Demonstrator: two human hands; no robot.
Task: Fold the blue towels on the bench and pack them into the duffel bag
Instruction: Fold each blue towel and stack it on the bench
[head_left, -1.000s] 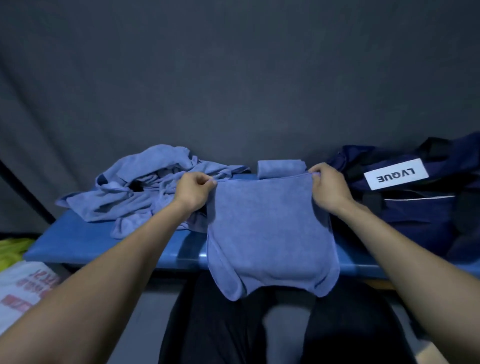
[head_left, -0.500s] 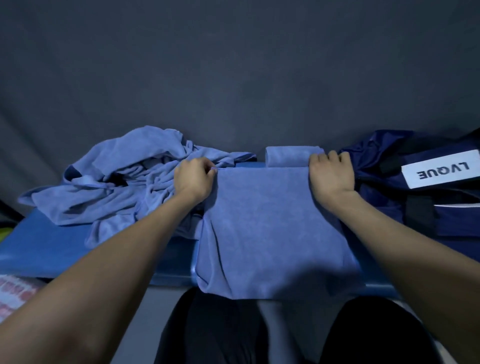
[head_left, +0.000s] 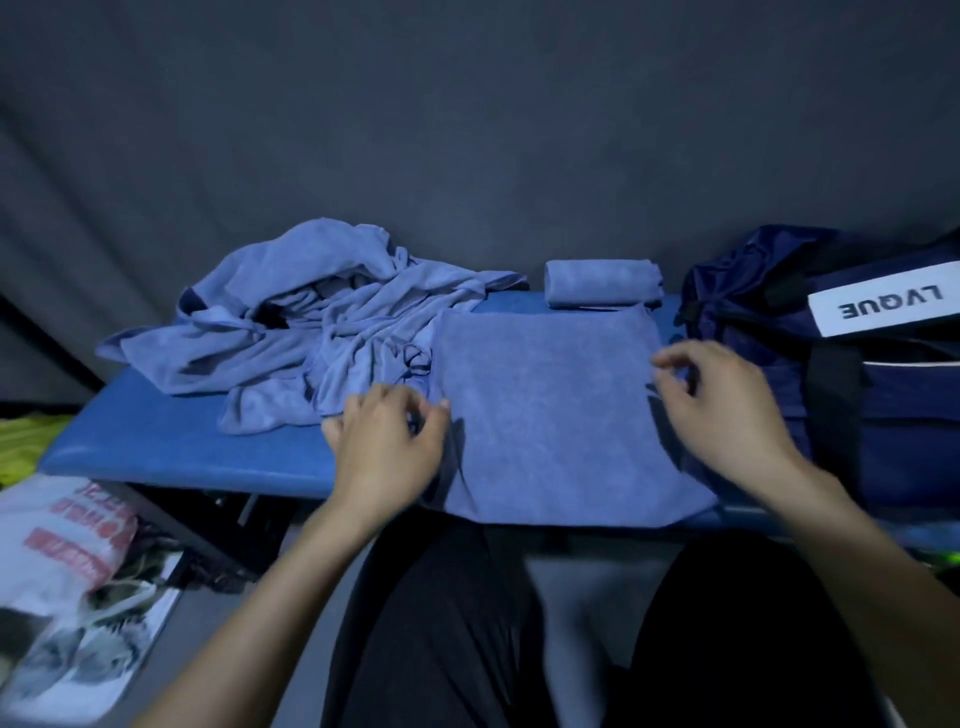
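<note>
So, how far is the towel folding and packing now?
Done: one rolled blue towel lies at the back of the blue padded bench. In hand: a flat, half-folded blue towel lies spread between the left hand and the right hand, both with loose fingers, gripping nothing. Left: the crumpled heap of blue towels, and nothing visibly packed in the navy duffel bag.

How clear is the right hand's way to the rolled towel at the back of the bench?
Probably clear. The rolled towel lies just beyond the flat towel, and only that flat cloth lies between it and the right hand, which holds nothing. The duffel bag sits off to the side.
</note>
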